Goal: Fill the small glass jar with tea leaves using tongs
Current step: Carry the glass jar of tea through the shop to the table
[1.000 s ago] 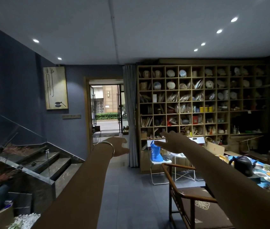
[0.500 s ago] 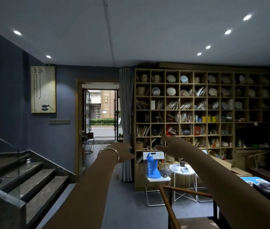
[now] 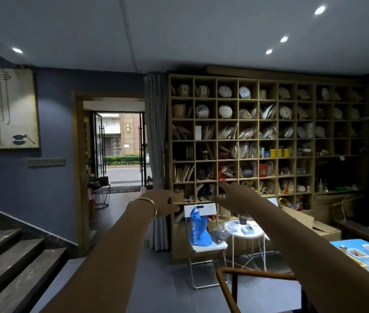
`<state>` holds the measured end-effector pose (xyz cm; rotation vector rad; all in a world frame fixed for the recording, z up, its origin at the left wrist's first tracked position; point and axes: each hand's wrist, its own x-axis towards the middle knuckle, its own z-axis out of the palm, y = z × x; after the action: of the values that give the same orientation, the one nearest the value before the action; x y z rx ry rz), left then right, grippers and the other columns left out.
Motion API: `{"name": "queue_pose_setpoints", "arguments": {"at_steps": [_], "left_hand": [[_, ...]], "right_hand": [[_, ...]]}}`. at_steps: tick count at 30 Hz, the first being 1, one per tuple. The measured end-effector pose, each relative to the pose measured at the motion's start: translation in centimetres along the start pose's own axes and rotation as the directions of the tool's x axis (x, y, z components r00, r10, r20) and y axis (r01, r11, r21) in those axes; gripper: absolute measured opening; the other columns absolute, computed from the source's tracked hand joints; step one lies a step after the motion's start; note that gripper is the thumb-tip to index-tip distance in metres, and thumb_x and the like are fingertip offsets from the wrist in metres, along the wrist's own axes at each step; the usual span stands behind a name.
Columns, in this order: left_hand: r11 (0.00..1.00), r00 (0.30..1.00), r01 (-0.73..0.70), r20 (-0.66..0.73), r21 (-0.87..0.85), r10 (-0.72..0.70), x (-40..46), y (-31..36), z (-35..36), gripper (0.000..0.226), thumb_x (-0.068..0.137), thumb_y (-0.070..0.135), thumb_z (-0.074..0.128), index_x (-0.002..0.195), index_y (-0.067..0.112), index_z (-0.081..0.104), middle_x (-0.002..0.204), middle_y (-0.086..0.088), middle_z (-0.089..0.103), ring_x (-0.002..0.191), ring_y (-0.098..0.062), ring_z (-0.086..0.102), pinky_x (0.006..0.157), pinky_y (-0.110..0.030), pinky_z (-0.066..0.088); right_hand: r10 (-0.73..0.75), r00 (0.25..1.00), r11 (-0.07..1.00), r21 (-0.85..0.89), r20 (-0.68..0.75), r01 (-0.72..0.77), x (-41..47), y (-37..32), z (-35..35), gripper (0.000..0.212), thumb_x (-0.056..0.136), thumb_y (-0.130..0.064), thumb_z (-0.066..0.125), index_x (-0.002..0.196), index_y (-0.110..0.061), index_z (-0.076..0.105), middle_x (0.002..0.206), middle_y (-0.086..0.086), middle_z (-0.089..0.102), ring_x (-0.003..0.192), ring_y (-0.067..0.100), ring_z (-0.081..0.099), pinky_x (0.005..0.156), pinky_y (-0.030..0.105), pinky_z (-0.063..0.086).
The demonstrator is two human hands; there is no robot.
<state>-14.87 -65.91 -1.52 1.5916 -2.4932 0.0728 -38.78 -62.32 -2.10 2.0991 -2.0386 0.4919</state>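
Both my arms stretch straight out in front of me at chest height. My left hand (image 3: 164, 203), with a thin bangle on its wrist, holds nothing and its fingers are extended. My right hand (image 3: 235, 196) is likewise empty, fingers straight and pointing toward the shelving. No jar, tongs or tea leaves can be made out; only a corner of a blue-covered table (image 3: 360, 250) with small dishes shows at the lower right edge.
A tall wooden cubby shelf (image 3: 258, 141) full of tea cakes and tins fills the far wall. A white folding chair with a blue bag (image 3: 198, 230), a small round white table (image 3: 247, 232) and a wooden chair back (image 3: 247, 275) stand ahead. Stairs (image 3: 9, 256) lie at the left, an open doorway (image 3: 120, 150) beyond.
The view has tilted upward and to the left, so the tea table with its kettle has slid almost out of frame. Both arms stay outstretched and empty.
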Motion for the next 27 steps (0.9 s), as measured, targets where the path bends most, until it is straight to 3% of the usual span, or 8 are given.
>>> {"name": "queue_pose_setpoints", "arguments": {"at_steps": [5, 11, 15, 21, 25, 27], "left_hand": [[0.996, 0.996, -0.084, 0.027, 0.04, 0.083, 11.1, -4.1, 1.0, 0.048, 0.101, 0.034, 0.041, 0.14, 0.007, 0.044, 0.142, -0.015, 0.048, 0.127, -0.03, 0.048, 0.099, -0.036, 0.04], [0.994, 0.995, -0.099, -0.021, -0.055, 0.098, 25.3, -10.4, 2.0, 0.057, 0.095, 0.042, 0.05, 0.146, 0.019, 0.037, 0.148, -0.006, 0.044, 0.132, -0.024, 0.044, 0.102, -0.028, 0.036], [0.991, 0.992, -0.123, -0.034, -0.058, 0.121, 33.4, -13.8, 3.9, 0.057, 0.092, 0.044, 0.053, 0.143, 0.022, 0.04, 0.143, -0.005, 0.05, 0.127, -0.023, 0.049, 0.091, -0.025, 0.036], [0.988, 0.99, -0.136, -0.044, -0.073, 0.133, 45.3, -17.7, 7.2, 0.058, 0.092, 0.046, 0.053, 0.143, 0.023, 0.04, 0.144, -0.004, 0.048, 0.129, -0.023, 0.048, 0.095, -0.028, 0.037], [0.986, 0.987, -0.154, -0.053, -0.063, 0.151, 55.6, -19.1, 9.1, 0.053, 0.091, 0.046, 0.054, 0.137, 0.02, 0.046, 0.131, -0.004, 0.058, 0.116, -0.022, 0.055, 0.088, -0.03, 0.041], [0.985, 0.987, -0.153, -0.058, -0.074, 0.149, 60.5, -19.5, 9.8, 0.052, 0.09, 0.047, 0.054, 0.133, 0.018, 0.049, 0.128, -0.005, 0.06, 0.114, -0.022, 0.056, 0.092, -0.033, 0.044]], "right_hand": [[0.009, 1.0, 1.0, 0.018, -0.03, -0.009, 12.3, 0.1, 4.4, 0.075, 0.084, -0.067, 0.045, 0.142, -0.021, 0.033, 0.133, 0.012, 0.053, 0.113, 0.031, 0.056, 0.091, 0.044, 0.049], [0.055, 0.998, 0.998, -0.038, -0.039, -0.056, 26.0, 0.4, 8.7, 0.075, 0.084, -0.067, 0.044, 0.143, -0.024, 0.03, 0.139, 0.012, 0.047, 0.12, 0.032, 0.051, 0.092, 0.043, 0.046], [0.061, 0.998, 0.998, -0.014, -0.009, -0.062, 33.4, 1.9, 11.6, 0.069, 0.085, -0.066, 0.046, 0.137, -0.021, 0.038, 0.125, 0.013, 0.057, 0.106, 0.03, 0.058, 0.087, 0.043, 0.051], [0.075, 0.997, 0.994, -0.073, -0.026, -0.077, 44.0, 4.9, 16.1, 0.076, 0.087, -0.066, 0.041, 0.144, -0.018, 0.028, 0.142, 0.014, 0.043, 0.122, 0.033, 0.049, 0.096, 0.047, 0.046], [0.097, 0.994, 0.99, -0.099, -0.044, -0.101, 52.7, 8.2, 19.3, 0.076, 0.086, -0.065, 0.044, 0.145, -0.019, 0.027, 0.143, 0.015, 0.043, 0.125, 0.035, 0.046, 0.1, 0.048, 0.043], [0.119, 0.992, 0.987, -0.105, -0.053, -0.124, 57.1, 10.0, 20.3, 0.076, 0.087, -0.064, 0.046, 0.146, -0.019, 0.026, 0.141, 0.015, 0.044, 0.123, 0.035, 0.048, 0.098, 0.046, 0.045]]}}
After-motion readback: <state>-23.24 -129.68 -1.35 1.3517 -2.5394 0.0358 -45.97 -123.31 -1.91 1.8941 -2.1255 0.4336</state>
